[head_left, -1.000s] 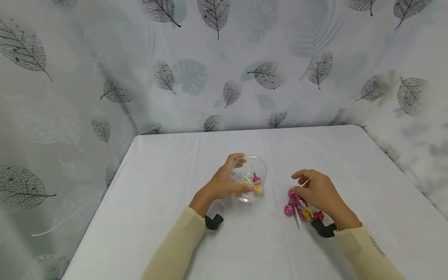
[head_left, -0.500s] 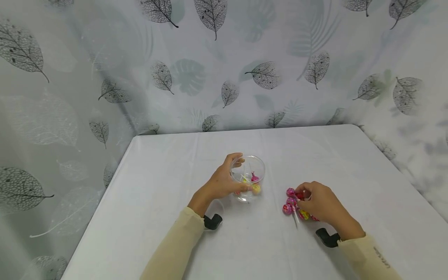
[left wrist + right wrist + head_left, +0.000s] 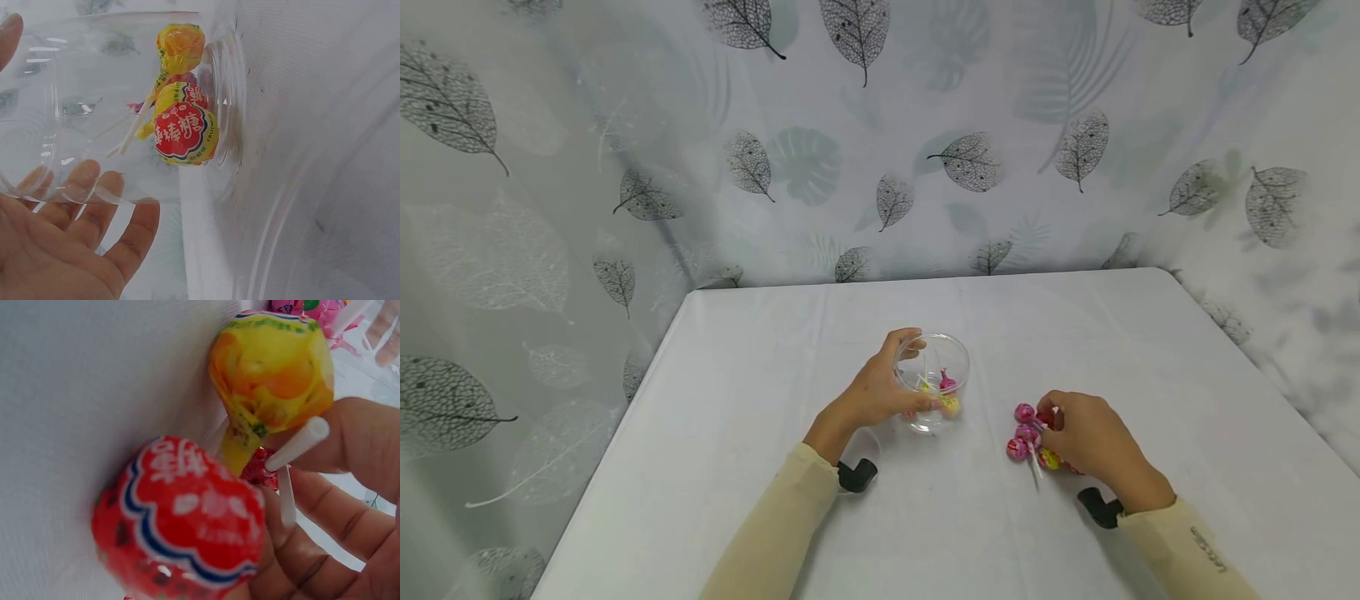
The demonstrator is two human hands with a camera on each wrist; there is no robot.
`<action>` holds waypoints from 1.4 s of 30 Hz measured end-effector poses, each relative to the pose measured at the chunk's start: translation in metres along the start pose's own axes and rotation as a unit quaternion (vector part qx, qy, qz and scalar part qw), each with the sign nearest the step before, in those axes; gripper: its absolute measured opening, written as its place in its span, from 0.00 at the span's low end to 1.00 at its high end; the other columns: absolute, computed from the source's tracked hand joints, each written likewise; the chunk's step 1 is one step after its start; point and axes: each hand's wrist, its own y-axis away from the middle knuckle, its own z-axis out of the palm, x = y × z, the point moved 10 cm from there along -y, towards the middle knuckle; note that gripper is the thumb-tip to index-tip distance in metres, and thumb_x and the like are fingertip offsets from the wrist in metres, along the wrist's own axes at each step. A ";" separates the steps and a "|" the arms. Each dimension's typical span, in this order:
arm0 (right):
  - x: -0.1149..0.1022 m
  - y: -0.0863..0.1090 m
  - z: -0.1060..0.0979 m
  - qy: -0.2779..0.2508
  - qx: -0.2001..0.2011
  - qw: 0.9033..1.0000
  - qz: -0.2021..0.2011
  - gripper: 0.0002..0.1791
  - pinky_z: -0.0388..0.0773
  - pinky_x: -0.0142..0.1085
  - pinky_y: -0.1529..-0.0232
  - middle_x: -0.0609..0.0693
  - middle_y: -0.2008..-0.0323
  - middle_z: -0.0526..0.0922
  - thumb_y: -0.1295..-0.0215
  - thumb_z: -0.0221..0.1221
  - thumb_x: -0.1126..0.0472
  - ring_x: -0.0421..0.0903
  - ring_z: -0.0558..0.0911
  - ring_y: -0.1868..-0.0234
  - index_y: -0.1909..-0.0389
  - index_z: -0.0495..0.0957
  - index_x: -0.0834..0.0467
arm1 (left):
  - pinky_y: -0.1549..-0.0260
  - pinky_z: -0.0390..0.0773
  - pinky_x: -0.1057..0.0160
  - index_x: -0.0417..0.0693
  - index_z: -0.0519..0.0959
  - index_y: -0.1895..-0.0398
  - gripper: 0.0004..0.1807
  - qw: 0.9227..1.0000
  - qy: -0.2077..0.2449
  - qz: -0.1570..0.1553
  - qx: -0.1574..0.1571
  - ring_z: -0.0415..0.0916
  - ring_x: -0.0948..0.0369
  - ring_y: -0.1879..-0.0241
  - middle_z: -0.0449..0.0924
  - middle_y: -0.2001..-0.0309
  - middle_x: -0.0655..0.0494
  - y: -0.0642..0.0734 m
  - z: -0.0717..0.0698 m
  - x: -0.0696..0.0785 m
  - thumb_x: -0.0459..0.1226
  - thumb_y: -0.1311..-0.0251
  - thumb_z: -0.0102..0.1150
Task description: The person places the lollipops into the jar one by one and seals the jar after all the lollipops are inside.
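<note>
My left hand (image 3: 872, 392) grips a clear plastic jar (image 3: 925, 427) from its left side, fingers behind and thumb in front. Inside, near the jar's bottom, several lollipops (image 3: 187, 132) in yellow, red and pink wrappers show, their white sticks leaning toward the mouth. To the right, my right hand (image 3: 1092, 433) reaches into a pile of lollipops (image 3: 1017, 450) on the table. Its thumb and fingers pinch a red-wrapped lollipop (image 3: 259, 469), partly hidden behind white sticks. A yellow lollipop (image 3: 275, 369) and a red one (image 3: 181, 519) lie close beside these fingers.
Beneath the left wrist, a round clear lid (image 3: 871, 442) lies on the white-covered table (image 3: 760, 358). Black camera mounts (image 3: 857, 477) sit at both wrists. A leaf-patterned curtain (image 3: 820, 233) rises behind the table and along its sides.
My right hand has come down onto the lollipop pile, its fingers closing on a red lollipop. The left hand and jar have stayed in place.
</note>
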 end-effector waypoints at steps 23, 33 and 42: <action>-0.002 0.000 -0.016 -0.046 0.094 0.994 -0.001 0.04 0.80 0.38 0.69 0.52 0.69 0.89 0.37 0.67 0.65 0.45 0.82 0.69 0.64 0.88 0.60 | 0.27 0.61 0.41 0.60 0.54 0.21 0.57 1.000 -0.009 -0.006 0.001 0.64 0.58 0.25 0.68 0.25 0.57 0.001 -0.001 -0.001 0.42 0.49 0.83; -0.001 0.000 -0.023 -0.071 0.126 0.989 0.021 0.05 0.82 0.36 0.67 0.51 0.68 0.90 0.34 0.65 0.65 0.48 0.85 0.67 0.61 0.88 0.61 | 0.27 0.62 0.42 0.60 0.54 0.21 0.57 1.000 -0.009 -0.008 0.000 0.64 0.59 0.25 0.68 0.25 0.59 0.000 -0.001 -0.001 0.40 0.49 0.83; -0.008 0.002 -0.032 -0.096 0.147 0.984 0.028 0.07 0.79 0.28 0.66 0.55 0.64 0.91 0.32 0.66 0.63 0.51 0.86 0.62 0.59 0.88 0.60 | 0.28 0.62 0.40 0.57 0.53 0.21 0.57 1.000 -0.001 -0.004 -0.003 0.64 0.56 0.24 0.66 0.23 0.52 0.000 0.000 -0.002 0.38 0.48 0.82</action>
